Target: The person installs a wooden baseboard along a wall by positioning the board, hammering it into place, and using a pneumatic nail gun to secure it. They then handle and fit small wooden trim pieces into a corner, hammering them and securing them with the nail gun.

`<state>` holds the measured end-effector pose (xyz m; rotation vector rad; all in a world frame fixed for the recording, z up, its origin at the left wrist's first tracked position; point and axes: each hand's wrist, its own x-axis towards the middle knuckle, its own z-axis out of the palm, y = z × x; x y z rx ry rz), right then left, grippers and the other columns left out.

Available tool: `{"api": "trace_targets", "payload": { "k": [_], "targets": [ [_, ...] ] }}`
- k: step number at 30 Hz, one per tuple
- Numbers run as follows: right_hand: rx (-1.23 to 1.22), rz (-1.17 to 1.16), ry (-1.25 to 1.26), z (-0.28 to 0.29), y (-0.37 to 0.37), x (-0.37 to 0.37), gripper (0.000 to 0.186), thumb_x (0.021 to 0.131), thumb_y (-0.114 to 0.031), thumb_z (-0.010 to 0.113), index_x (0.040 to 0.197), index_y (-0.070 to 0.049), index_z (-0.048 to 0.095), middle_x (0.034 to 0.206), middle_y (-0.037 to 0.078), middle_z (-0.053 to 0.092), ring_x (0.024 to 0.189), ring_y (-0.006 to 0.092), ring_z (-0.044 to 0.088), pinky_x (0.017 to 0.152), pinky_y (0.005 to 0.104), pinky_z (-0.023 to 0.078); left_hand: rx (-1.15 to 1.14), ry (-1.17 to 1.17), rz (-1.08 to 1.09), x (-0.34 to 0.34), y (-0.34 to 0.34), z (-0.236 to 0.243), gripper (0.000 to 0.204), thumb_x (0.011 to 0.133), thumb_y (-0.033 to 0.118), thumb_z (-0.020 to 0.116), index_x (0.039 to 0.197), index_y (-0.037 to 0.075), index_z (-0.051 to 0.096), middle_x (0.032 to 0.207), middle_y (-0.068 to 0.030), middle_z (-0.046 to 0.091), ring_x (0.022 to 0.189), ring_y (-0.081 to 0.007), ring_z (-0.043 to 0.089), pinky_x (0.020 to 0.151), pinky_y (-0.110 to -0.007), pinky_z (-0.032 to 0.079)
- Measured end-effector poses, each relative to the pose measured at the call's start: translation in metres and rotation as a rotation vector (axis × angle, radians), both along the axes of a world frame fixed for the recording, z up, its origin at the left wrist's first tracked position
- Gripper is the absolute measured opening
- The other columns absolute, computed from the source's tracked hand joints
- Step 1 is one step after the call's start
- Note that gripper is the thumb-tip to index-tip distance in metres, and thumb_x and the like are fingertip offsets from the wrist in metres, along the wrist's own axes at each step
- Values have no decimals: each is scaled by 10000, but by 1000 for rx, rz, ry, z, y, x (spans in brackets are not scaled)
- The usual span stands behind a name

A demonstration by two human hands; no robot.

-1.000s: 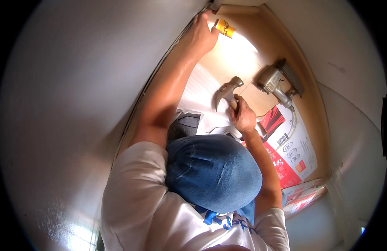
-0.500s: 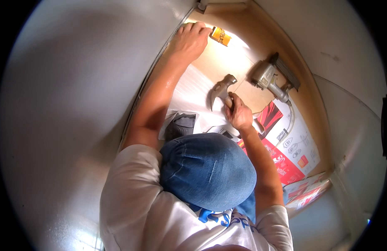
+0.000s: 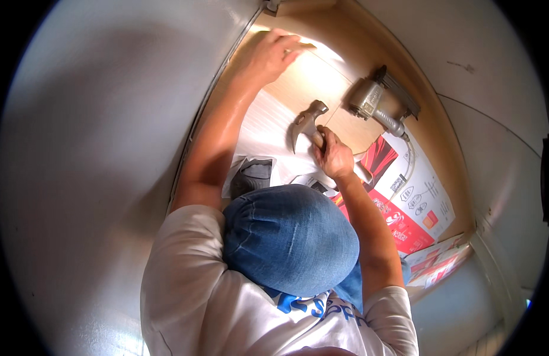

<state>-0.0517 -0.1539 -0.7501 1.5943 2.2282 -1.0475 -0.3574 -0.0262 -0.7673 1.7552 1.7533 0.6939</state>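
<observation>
My left hand [image 3: 269,58] reaches over the sunlit board [image 3: 304,77] at the top left, its bent fingers apart near the left edge, with nothing visible in them. My right hand [image 3: 336,159] is closed on the wooden handle of a claw hammer [image 3: 308,121], whose metal head rests over the board. A pneumatic nailer [image 3: 369,99] with a hose lies on the board to the upper right of the hammer. A white translucent sheet [image 3: 256,127] covers part of the board below my left hand.
My jeans-clad knee [image 3: 289,237] fills the lower middle. Red and white printed cardboard [image 3: 425,193] lies at the right. A dark grey object [image 3: 253,175] sits beside my knee. Pale panels [image 3: 96,166] wall in the left side, and a curved wall [image 3: 494,118] bounds the right.
My left hand has drawn down and left from the top and its fingers have shifted. The yellow box beside it earlier is no longer visible. The hammer and nailer appear slightly higher and further left.
</observation>
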Motion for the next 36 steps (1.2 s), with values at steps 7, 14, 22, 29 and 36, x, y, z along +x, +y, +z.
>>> {"api": "trace_targets", "payload": {
  "k": [7, 14, 22, 29, 36],
  "targets": [
    [15, -7, 10, -1, 1, 0, 554, 937, -358, 664, 1438, -219, 473, 1254, 153, 682, 1050, 382, 699, 890, 487, 574, 24, 513, 174, -22, 12, 28, 223, 1021, 173, 560, 1141, -3, 624, 1170, -196, 638, 847, -395, 741, 703, -422, 633],
    [51, -6, 45, 6, 2, -2, 544, 933, -300, 695, 1422, -173, 494, 1210, 160, 702, 1003, 394, 700, 847, 484, 574, 10, 497, 213, -17, 46, 23, 383, 988, 37, 475, 1369, 29, 520, 1267, -269, 615, 1074, -429, 676, 941, -493, 569],
    [23, -2, 12, 5, 1, -1, 544, 939, -298, 680, 1434, -167, 494, 1229, 158, 693, 1030, 391, 697, 875, 488, 568, 263, 329, 311, -21, 47, -10, 283, 1007, 89, 510, 1266, 48, 617, 1319, -227, 610, 1074, -422, 675, 912, -483, 583],
    [12, -4, -2, 2, 1, 2, 530, 939, -299, 681, 1419, -164, 501, 1233, 145, 696, 1030, 380, 699, 869, 480, 573, 438, 392, 321, -13, 44, -11, 299, 964, 115, 633, 1247, 22, 632, 1316, -225, 606, 1108, -414, 656, 942, -462, 575],
    [54, 4, 59, 0, 1, 2, 529, 926, -272, 685, 1409, -154, 506, 1230, 140, 697, 1021, 372, 703, 857, 474, 577, 575, 230, 353, -16, 30, -19, 464, 962, 161, 646, 1389, 19, 533, 1380, -188, 574, 1116, -380, 677, 955, -455, 568]
  ]
}}
